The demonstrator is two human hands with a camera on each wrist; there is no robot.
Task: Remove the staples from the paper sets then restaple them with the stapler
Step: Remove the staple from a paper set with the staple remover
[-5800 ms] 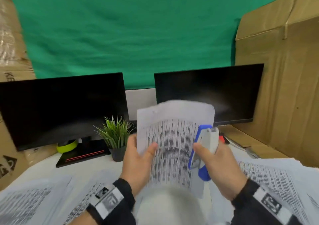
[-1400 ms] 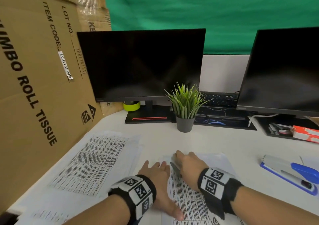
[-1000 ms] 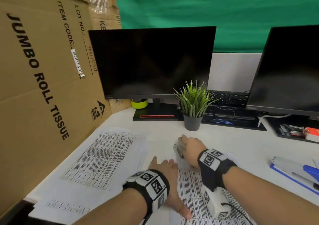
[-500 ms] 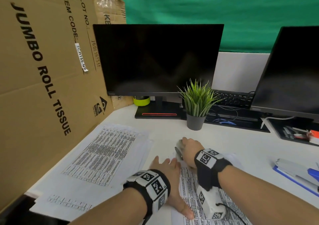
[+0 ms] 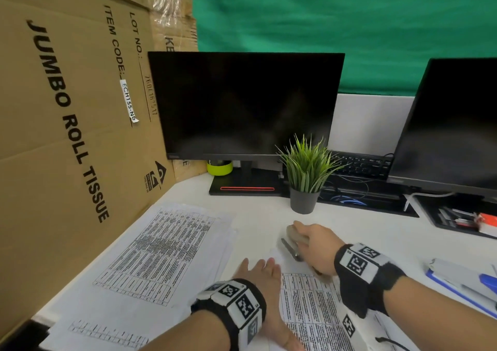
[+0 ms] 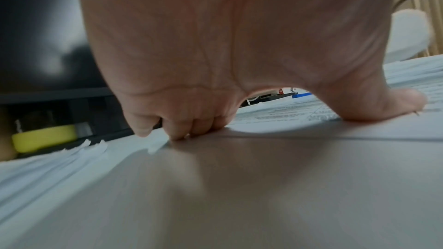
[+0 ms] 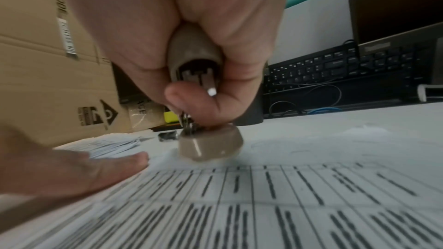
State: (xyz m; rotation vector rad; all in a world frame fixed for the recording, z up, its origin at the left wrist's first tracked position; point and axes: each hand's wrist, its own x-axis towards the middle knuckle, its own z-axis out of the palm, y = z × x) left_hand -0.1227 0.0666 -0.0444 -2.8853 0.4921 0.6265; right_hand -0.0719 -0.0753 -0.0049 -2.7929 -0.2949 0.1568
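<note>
Now I work at the far left corner of the paper set (image 5: 309, 297), lying near me on the white desk (image 5: 349, 224), stapler (image 5: 462, 278) parked well right. To do this well I'd pin the sheets hard and lever the tool gently, so the corner doesn't tear. My left hand (image 5: 258, 272) lies flat, fingers straight, pressing the set's left edge. My right hand (image 5: 317, 245) curls round the beige staple remover (image 7: 196, 101), its metal claws down on the corner; the staple itself, I think, is hidden.
</note>
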